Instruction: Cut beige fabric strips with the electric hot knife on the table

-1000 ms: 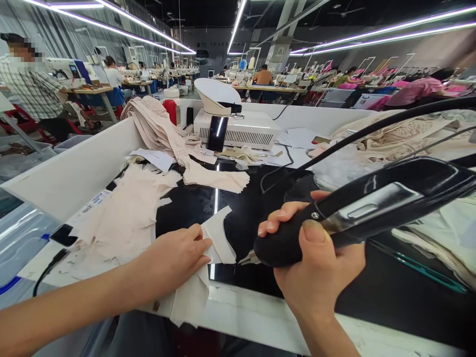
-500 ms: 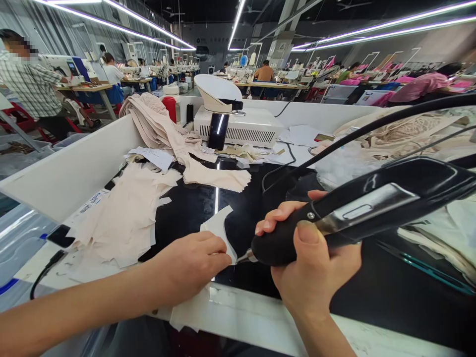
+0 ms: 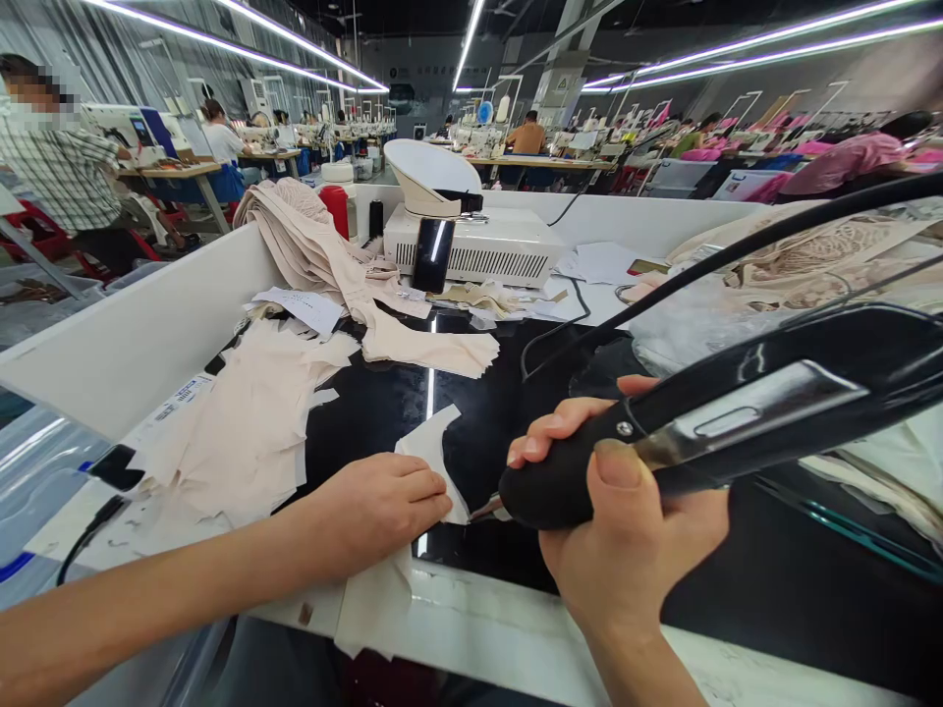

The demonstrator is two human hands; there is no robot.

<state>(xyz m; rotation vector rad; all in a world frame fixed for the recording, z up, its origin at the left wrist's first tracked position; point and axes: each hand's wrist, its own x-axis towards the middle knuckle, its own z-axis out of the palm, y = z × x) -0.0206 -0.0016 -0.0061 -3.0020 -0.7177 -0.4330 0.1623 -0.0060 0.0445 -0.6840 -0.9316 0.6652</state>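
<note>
**Tool tip (image 3: pixel 495 510) at the corner of a cream cloth (image 3: pixel 433 442)**

Holds a black hand tool (image 3: pixel 744 407) in the right hand (image 3: pixel 626 520), with fingers and thumb clamped round the dark grip. Points the tip leftward at the near corner of the cloth; cannot tell contact from a slight gap. Lays the left hand (image 3: pixel 379 516) over the cloth's lower part, with fingers close together; cannot tell a pinch from a flat press, given the hidden fingertips. Has the cloth on a shiny black board (image 3: pixel 383 398), between both hands, near the white front edge (image 3: pixel 501 609). Below the left hand, more pale cloth (image 3: pixel 375 599) over that edge; cannot tell one piece from two.

To the left, a spread pile of pale pieces (image 3: pixel 228 422). Farther back, a pale strip stack (image 3: pixel 434 349), a phone (image 3: pixel 431 255) upright before a white box (image 3: pixel 508 245), and a white bowl-shaped thing (image 3: pixel 434 172) above. Just left of the box, a black spool (image 3: pixel 375 220), then a red spool (image 3: pixel 335 211). At far left, beyond the table, a person in a checked shirt (image 3: pixel 59 162) near a sewing machine (image 3: pixel 133 128).
</note>
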